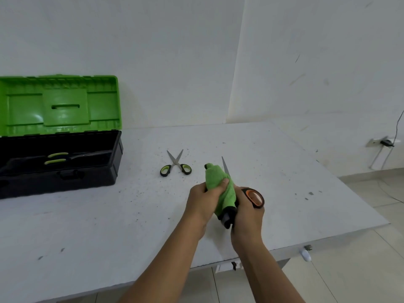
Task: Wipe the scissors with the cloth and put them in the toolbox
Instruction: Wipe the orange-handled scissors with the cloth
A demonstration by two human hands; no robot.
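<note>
- The right hand (248, 212) grips the orange-handled scissors (253, 196) by the handles, above the white table (109, 215), blade tip pointing away from the person.
- The left hand (204, 200) pinches the green cloth (218, 184) around the blades, thumb pressed on the fabric; only one blade tip sticks out past the cloth.
- A green-handled pair of scissors (176, 164) lies spread on the table, just beyond the hands.
- The toolbox (65, 169) stands far left, well apart from the hands, its green lid (59, 106) raised; another green-handled pair (65, 157) lies inside.
</note>
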